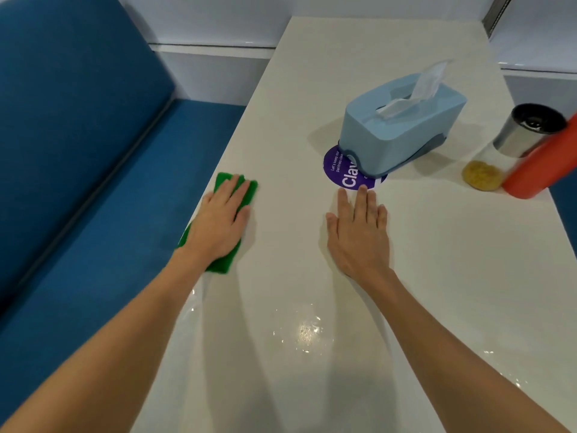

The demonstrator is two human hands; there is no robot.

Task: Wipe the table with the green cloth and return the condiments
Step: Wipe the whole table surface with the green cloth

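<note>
My left hand (222,218) lies flat on the green cloth (222,182), pressing it onto the white table (296,307) near its left edge. Part of the cloth hangs past that edge. My right hand (359,232) rests flat on the table, fingers spread, holding nothing, its fingertips touching a round purple sticker (346,178). At the right edge stand a red bottle (543,164), a steel shaker (527,129) and a small jar with a yellow lid (482,175).
A light blue tissue box (402,126) stands on the sticker in the middle of the table. A blue bench seat (103,189) runs along the left side. White walls close the far end. The near tabletop shines wet.
</note>
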